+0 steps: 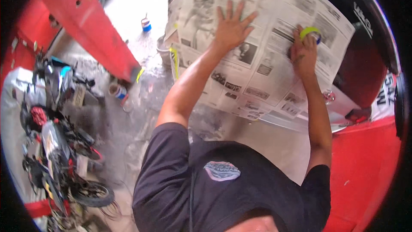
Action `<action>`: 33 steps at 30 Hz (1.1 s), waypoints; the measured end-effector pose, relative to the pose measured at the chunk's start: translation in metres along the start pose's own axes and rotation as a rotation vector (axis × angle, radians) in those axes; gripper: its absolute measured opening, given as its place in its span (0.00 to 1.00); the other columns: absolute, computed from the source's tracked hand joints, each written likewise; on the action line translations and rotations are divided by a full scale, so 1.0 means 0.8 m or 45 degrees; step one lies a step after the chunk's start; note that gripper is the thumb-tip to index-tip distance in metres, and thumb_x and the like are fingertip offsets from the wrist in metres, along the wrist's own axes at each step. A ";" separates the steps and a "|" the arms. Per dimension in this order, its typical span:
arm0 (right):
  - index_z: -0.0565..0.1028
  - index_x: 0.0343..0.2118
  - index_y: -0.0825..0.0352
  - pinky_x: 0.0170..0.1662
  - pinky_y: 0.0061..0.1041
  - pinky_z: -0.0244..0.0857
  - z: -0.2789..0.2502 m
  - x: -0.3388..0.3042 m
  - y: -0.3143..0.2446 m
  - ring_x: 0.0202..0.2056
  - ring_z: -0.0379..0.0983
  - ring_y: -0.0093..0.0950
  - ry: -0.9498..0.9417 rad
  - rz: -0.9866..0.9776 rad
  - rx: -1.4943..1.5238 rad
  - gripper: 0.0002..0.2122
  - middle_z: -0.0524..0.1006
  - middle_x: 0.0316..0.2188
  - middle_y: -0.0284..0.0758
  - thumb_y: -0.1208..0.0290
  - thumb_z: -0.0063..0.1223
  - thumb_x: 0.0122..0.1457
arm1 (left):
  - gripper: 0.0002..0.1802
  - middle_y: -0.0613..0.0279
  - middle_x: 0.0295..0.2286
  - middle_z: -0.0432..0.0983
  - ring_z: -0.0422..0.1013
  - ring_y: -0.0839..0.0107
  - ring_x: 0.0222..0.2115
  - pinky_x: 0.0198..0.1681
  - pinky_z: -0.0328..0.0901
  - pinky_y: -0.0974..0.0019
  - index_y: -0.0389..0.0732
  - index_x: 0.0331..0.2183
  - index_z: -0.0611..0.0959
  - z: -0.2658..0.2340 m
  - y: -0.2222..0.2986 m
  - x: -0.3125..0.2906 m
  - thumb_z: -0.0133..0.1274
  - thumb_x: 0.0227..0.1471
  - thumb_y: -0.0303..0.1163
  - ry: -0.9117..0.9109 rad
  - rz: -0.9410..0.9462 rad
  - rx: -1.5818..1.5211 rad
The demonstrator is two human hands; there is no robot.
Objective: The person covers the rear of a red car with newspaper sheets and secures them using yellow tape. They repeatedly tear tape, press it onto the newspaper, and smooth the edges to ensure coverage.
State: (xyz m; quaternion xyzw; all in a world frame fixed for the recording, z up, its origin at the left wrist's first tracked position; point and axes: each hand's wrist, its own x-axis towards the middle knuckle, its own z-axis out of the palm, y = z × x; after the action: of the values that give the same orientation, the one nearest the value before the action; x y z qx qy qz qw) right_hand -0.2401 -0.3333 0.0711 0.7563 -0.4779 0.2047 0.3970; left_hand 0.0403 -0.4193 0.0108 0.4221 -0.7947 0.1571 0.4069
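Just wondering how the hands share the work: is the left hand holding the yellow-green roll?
No, the left hand lies spread on the newspaper, while the right hand holds the yellow-green roll.

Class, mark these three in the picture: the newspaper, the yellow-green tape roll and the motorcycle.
Newspaper (268,47): head view, the printed area between the two hands.
Yellow-green tape roll (308,30): head view, its upper outer rim.
Motorcycle (54,143): head view, its silver body panel.
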 end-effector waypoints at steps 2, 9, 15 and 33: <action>0.68 0.62 0.65 0.65 0.54 0.56 -0.009 0.035 -0.014 0.62 0.64 0.51 0.014 -0.030 0.034 0.24 0.70 0.62 0.44 0.73 0.50 0.61 | 0.31 0.52 0.70 0.46 0.41 0.32 0.69 0.64 0.38 0.19 0.71 0.66 0.65 0.002 0.002 -0.003 0.46 0.64 0.55 -0.003 -0.026 0.026; 0.66 0.64 0.64 0.67 0.53 0.50 0.028 0.168 -0.048 0.63 0.62 0.52 0.023 -0.176 -0.165 0.24 0.65 0.67 0.42 0.63 0.49 0.66 | 0.29 0.52 0.68 0.53 0.47 0.37 0.68 0.65 0.41 0.22 0.63 0.61 0.74 -0.005 0.005 -0.003 0.52 0.60 0.50 0.111 0.001 -0.162; 0.63 0.67 0.67 0.69 0.50 0.46 0.031 0.168 -0.042 0.67 0.56 0.54 -0.143 -0.183 -0.270 0.27 0.60 0.69 0.48 0.63 0.48 0.68 | 0.29 0.52 0.63 0.62 0.54 0.42 0.65 0.65 0.44 0.25 0.53 0.58 0.78 -0.007 -0.072 -0.104 0.57 0.53 0.43 0.264 -0.197 -0.598; 0.62 0.67 0.68 0.70 0.49 0.48 0.004 0.188 -0.066 0.69 0.55 0.52 -0.341 -0.048 -0.328 0.30 0.60 0.69 0.48 0.71 0.53 0.61 | 0.29 0.42 0.65 0.58 0.49 0.45 0.69 0.70 0.43 0.39 0.40 0.59 0.77 -0.034 -0.117 -0.037 0.51 0.57 0.38 0.103 0.005 -0.645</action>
State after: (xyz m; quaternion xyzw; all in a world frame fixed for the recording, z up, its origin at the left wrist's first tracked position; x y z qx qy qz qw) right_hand -0.1242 -0.4080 0.1517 0.7285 -0.5345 0.0320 0.4272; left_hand 0.1386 -0.4427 -0.0042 0.2984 -0.7927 -0.0296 0.5308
